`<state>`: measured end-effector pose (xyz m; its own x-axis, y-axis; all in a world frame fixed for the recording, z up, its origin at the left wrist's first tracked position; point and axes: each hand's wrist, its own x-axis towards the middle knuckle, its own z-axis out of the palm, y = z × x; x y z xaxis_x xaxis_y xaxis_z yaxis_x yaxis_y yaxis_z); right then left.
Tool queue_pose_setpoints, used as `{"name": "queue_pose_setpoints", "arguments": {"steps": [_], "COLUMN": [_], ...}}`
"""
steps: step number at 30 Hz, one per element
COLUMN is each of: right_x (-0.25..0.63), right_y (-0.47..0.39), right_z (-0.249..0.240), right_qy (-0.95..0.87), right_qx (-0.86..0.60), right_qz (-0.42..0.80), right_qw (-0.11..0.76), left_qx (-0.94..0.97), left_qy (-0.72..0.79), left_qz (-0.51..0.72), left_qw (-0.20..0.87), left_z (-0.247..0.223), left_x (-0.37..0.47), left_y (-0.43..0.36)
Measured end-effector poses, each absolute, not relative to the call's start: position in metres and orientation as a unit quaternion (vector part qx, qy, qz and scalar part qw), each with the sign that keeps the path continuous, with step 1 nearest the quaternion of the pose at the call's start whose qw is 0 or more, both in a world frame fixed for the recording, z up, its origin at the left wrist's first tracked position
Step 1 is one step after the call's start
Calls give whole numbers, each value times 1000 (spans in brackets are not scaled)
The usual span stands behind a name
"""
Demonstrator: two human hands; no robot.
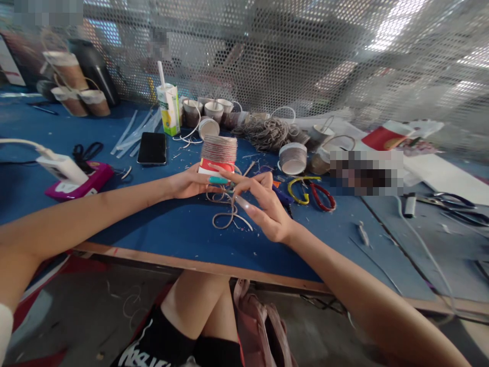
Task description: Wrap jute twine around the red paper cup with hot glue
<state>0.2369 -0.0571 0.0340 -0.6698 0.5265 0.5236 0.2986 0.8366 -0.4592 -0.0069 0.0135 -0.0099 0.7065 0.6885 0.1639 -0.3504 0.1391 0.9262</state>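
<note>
My left hand [188,182] is closed around a red and white paper cup [216,166], held just above the blue table near its front edge. Greyish-pink cord [219,148] is wound in close rows around the cup's upper part. My right hand [266,204] is at the cup's right side, fingers bent, with a strand of the cord between thumb and fingers. A fingertip reaches the cup's red band. The loose end of the cord [224,226] lies in loops on the table beneath both hands.
Behind stand a drink carton [168,109], cord-wrapped cups [293,158] and a heap of cord [267,133]. A phone [152,148] and a magenta power block [82,182] with a white plug lie left. Red-handled pliers [323,198] lie right, with another pair [454,201] farther off.
</note>
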Motion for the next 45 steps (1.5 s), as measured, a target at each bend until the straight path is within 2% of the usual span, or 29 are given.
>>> {"name": "queue_pose_setpoints", "arguments": {"steps": [10,17,19,25,31,35,39,42,45], "right_x": [228,230,230,231,234,230,225,226,231], "right_y": [-51,-44,-49,-57,-54,-56,-55,-48,-40], "right_z": [31,34,33,27,25,28,30,29,27], "right_qy": [-717,-663,-672,-754,-764,-741,-704,-678,-664], "right_qx": [-276,-267,-258,-283,-274,-254,-233,-243,-274], "right_qz": [364,401,395,364,382,416,420,406,406], "right_qw": [528,573,571,468,442,463,523,562,565], "left_qx": [540,552,552,554,553,541,532,526,516], "left_qy": [118,119,119,106,126,121,107,104,104], "left_qz": [334,323,317,316,325,331,327,324,322], "left_qw": [764,760,762,763,756,764,773,780,787], "left_z": [-11,-10,-11,-14,-16,-15,-13,-11,-11], "left_x": [-11,-10,-11,-13,-13,-11,-11,-13,-14], "left_y": [15,16,17,21,20,18,17,17,17]}}
